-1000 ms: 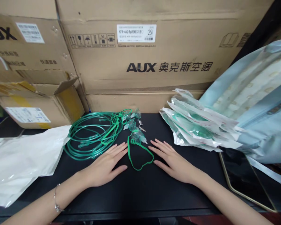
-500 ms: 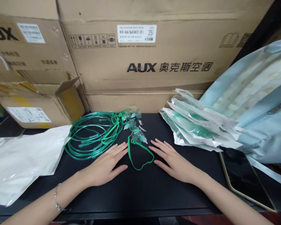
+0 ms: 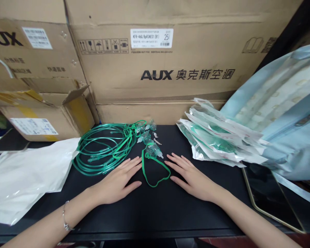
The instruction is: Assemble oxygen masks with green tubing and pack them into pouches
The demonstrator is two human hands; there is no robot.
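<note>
My left hand [image 3: 119,181] lies flat on the black table, fingers stretched out and holding nothing. Beside its fingertips runs a green elastic strap [image 3: 143,168], looped on the table and joined to a clear green mask piece with a nozzle [image 3: 154,150]. On the strap's other side, my right hand [image 3: 191,177] rests flat with its fingers spread, also holding nothing. Just beyond my left hand lies a coil of green tubing [image 3: 80,156]. More clear mask pieces [image 3: 144,138] and small metal strips [image 3: 157,141] sit past the strap.
Sealed pouches with green contents [image 3: 217,137] are piled at right, near a tablet-like device [image 3: 272,196] and a light blue bag [image 3: 286,144]. White wrappers [image 3: 33,172] lie at left before an open carton [image 3: 62,119]. A large cardboard box [image 3: 183,89] stands behind.
Both hands stay in the same places on the table. The whole view has shifted very slightly; nothing was picked up or put down.
</note>
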